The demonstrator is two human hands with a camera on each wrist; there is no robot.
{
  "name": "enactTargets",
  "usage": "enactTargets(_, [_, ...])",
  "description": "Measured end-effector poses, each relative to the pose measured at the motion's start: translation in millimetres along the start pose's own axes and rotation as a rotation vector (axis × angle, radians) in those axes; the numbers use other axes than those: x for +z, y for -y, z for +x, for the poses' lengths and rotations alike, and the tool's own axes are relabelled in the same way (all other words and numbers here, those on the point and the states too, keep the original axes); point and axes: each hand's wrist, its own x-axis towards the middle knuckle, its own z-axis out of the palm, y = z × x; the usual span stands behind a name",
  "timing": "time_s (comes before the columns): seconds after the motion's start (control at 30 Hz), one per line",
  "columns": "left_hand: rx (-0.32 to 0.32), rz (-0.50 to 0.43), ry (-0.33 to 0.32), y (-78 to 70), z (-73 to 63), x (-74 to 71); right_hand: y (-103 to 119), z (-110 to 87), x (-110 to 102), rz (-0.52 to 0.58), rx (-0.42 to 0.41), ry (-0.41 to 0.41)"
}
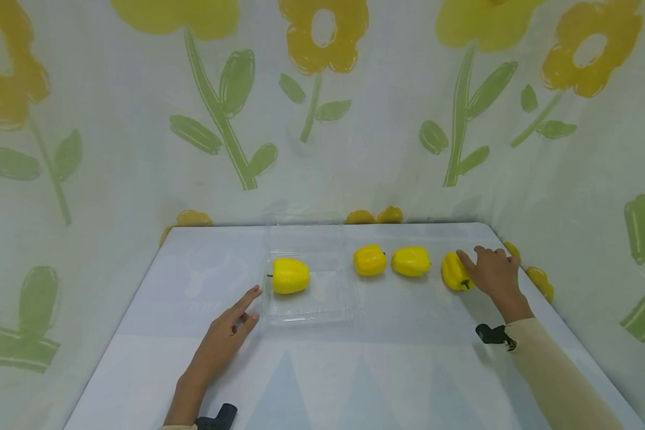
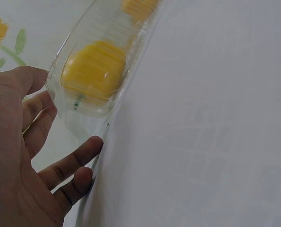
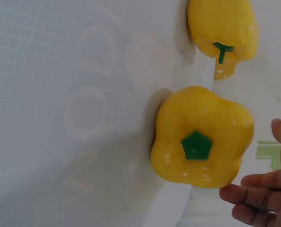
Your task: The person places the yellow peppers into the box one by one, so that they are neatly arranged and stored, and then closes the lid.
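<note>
One left hand [image 1: 220,343], fingers spread, gripping nothing, sat at the left edge of the clear box [image 1: 328,298]; a careless nudge could have skidded that thin, ribbed plastic! Inside the box, a glossy, blocky yellow pepper [image 1: 290,276] lay sideways. Right of the box came a second pepper [image 1: 369,260] and a third pepper [image 1: 411,261], smooth and rounded. Farthest right of the box, a fourth pepper [image 1: 454,272], its lobed, slick sides looking ready to roll if bumped! At its side, the right hand [image 1: 497,278], fingers parted, not closed round it; a loose pinch might have let it slip.
</note>
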Motion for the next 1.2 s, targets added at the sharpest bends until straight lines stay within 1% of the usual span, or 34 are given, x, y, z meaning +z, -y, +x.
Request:
enactTargets(0.13, [0.012,0.009,-0.007,0.0,-0.2,-1.1,1,-1.2,-5,0.037,0.001,0.027])
enactTargets(0.23, [0.016,0.008,-0.008,-0.7,-0.2,-1.8,2,-2.0,-8,0.061,-0.006,0.072])
enactTargets(0.37, [0.013,0.003,-0.009,-2.2,-0.7,-2.6,2,-3.4,-11,0.065,-0.012,0.136])
enactTargets(0.57, [0.016,0.008,-0.012,-1.6,-1.3,-2.3,1,-7.9,-14,0.073,-0.018,0.154])
enactTargets(0.67, [0.017,0.005,-0.01,-0.6,-1.1,-1.8,0,-8.6,-14,0.081,-0.024,0.135])
enactTargets(0.77, [0.015,0.003,-0.008,-0.1,-0.9,-1.4,-2,-8.1,-13,0.092,-0.038,0.082])
enactTargets(0.87, [0.014,0.001,-0.008,0.1,-0.6,-0.9,-7,-7.1,-12,0.103,-0.074,0.004])
enactTargets(0.9, [0.014,0.001,-0.009,0.1,-0.5,-0.7,-9,-7.0,-13,0.106,-0.087,-0.013])
enactTargets(0.97, [0.013,0.002,-0.008,0.4,0.0,-0.1,-12,-6.9,-13,0.11,-0.118,-0.021])
enactTargets(1.03, [0.013,0.001,-0.007,0.4,0.2,0.5,-16,-6.7,-13,0.115,-0.145,0.006])
enactTargets(1.13, [0.012,0.005,-0.007,0.5,0.4,1.2,-20,-6.2,-11,0.122,-0.19,0.082])
enactTargets(1.2, [0.013,0.005,-0.009,0.5,0.5,1.8,-22,-7.0,-9,0.145,-0.208,0.132])
